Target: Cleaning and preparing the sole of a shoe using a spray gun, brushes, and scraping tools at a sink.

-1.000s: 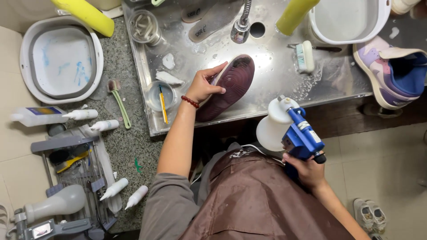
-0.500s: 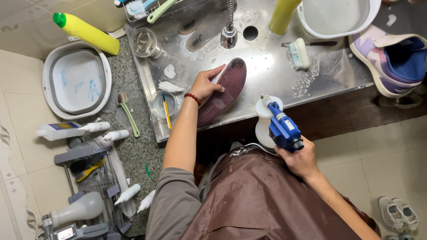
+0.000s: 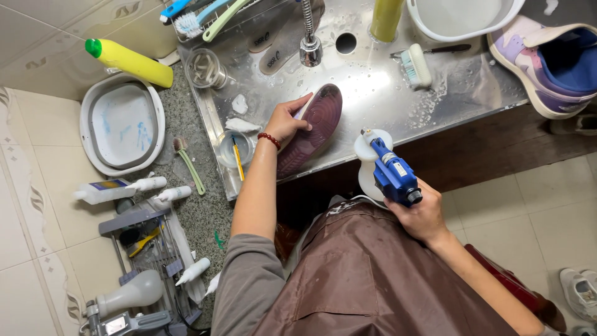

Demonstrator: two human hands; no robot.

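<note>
Steadying shoe [image 3: 311,134] sole-up w/ left hand [image 3: 287,121] clamped on its edge; right hand [image 3: 423,214] wrapped round spray bottle [image 3: 385,168], nozzle aimed at sole.

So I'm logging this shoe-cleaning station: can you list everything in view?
shoe: 1, maroon sole up, on steel sink
spray bottle: 1, blue head, white body, sink's front edge
scrub brush: 1, white, sink
sneaker: 1, purple-blue, sink's right end
basins: 2, white, one on counter, one at sink's back
detergent bottle: 1, yellow, green cap, lying on counter
left hand: on shoe
right hand: holding spray bottle
</note>
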